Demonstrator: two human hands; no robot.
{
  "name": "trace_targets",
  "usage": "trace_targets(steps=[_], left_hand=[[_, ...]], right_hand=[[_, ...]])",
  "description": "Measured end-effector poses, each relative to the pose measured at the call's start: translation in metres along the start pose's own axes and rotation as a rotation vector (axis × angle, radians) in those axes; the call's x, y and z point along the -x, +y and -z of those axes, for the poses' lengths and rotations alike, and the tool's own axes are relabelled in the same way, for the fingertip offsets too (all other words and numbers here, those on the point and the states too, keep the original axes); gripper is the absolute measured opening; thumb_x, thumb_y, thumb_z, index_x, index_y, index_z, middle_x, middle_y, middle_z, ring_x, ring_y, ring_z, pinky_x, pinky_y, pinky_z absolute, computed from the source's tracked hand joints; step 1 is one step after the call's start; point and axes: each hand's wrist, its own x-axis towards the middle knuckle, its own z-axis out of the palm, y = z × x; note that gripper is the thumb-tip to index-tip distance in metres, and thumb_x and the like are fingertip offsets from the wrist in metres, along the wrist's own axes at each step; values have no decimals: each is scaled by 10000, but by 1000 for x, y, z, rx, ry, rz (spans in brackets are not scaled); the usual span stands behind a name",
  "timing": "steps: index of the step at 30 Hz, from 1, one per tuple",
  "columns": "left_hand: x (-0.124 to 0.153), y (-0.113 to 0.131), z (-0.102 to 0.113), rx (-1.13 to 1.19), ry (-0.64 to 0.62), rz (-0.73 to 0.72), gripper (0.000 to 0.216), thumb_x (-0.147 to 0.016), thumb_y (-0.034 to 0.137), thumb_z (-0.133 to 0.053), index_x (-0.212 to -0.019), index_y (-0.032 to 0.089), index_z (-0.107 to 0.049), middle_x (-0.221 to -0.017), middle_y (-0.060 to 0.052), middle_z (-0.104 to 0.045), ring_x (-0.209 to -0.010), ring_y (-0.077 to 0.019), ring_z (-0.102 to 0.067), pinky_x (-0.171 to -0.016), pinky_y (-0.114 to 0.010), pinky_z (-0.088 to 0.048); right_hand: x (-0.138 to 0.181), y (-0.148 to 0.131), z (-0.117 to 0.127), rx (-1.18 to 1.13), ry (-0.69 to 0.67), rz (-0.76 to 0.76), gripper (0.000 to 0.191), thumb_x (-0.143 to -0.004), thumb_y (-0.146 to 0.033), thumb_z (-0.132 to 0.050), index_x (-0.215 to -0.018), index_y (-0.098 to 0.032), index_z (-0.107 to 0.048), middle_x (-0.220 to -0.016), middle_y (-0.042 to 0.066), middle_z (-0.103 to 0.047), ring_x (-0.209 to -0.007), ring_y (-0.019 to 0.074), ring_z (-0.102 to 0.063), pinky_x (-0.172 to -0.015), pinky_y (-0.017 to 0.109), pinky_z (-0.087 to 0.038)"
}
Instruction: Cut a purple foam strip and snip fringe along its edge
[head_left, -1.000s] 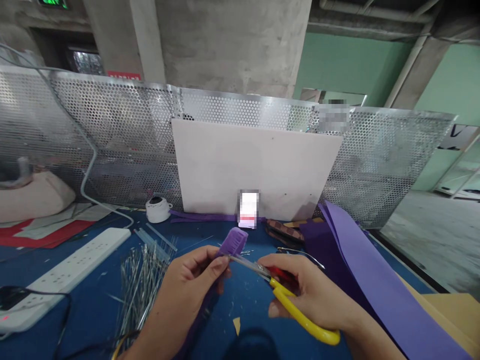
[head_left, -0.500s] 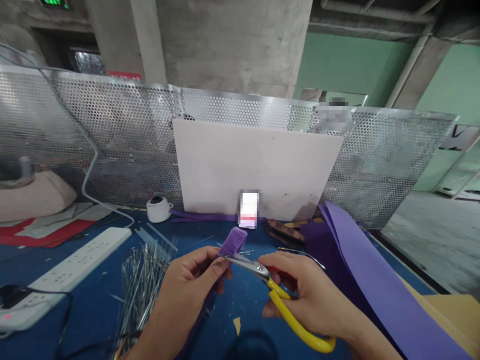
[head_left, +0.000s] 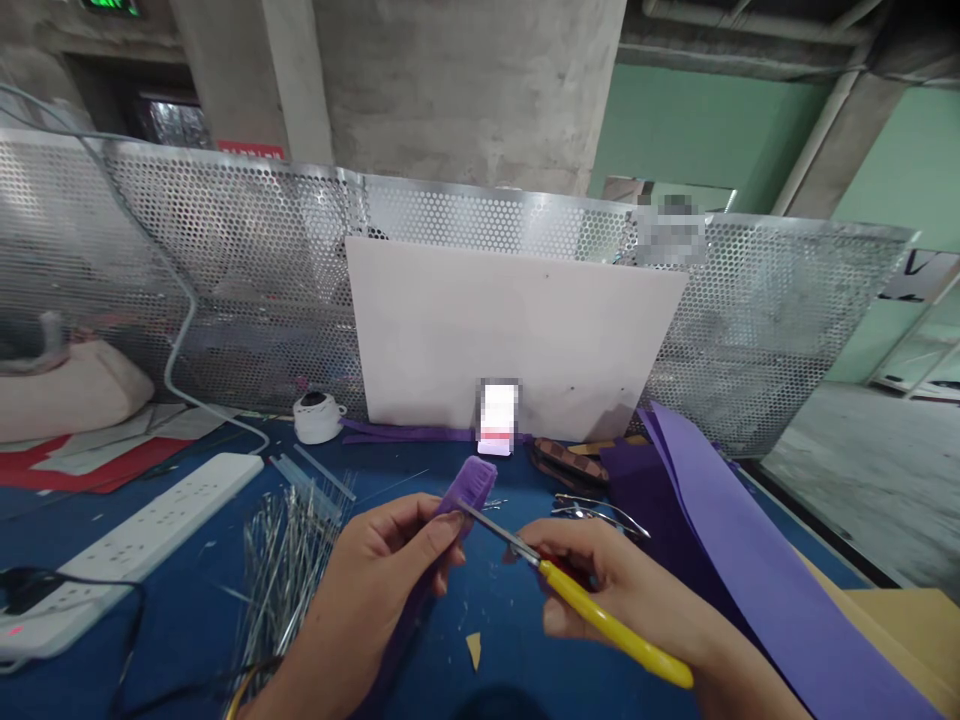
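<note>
Purple strip (head_left: 470, 485) is pinched in the closed left hand (head_left: 390, 560), with its fringed end raised above the blue table (head_left: 187, 620), near centre, apparently to present its edge. Yellow scissors (head_left: 571, 592) are gripped by the right hand (head_left: 611, 590), with the blade tips at the strip. Wire pieces (head_left: 285, 560) are heaped to the left.

Pretty much just a bare left hand (head_left: 384, 562) and a bare right hand (head_left: 609, 588) are seen, bare forearms running off the bottom edge, and short, plain, unpainted nails are shown on the fingers (head_left: 438, 528).
</note>
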Motion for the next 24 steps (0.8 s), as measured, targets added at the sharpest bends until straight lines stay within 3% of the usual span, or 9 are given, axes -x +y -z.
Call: trace_targets(steps=[5, 15, 20, 24], left_hand=[[-1, -4, 3, 18, -19, 37, 227, -728, 369, -752, -641, 173, -680, -557, 15, -638, -471, -86, -480, -472, -182, -361], [1, -1, 1, 118, -45, 92, 243, -711, 340, -773, -597, 169, -644, -529, 22, -619, -461, -73, -463, -467, -170, -355], [1, -2, 1, 98, 5, 42, 206, -709, 333, -767, -626, 166, -681, -548, 15, -627, -479, -86, -479, -477, -181, -372], [1, -3, 1, 54, 32, -17, 204, -720, 331, -753, -622, 167, -681, -544, 21, -611, -487, -89, -471, -471, -182, -364]], right_hand=[[-3, 7, 3, -282, -133, 11, 453, -785, -535, -723, -1018, -155, -642, -676, -56, -387, -583, 85, -291, -513, 208, -261], [-1, 17, 8, -316, -174, -54, 592, -774, -637, -677, -1108, -149, -638, -677, -39, -511, -446, 48, -347, -394, 171, -276], [0, 0, 1, -46, -22, -7, 369, -767, -472, -749, -961, -174, -650, -702, -44, -454, -616, 98, -344, -546, 209, -306], [1, -15, -7, 256, 108, -42, 252, -755, -391, -764, -850, -200, -628, -698, -41, -483, -630, 120, -372, -565, 223, -320]])
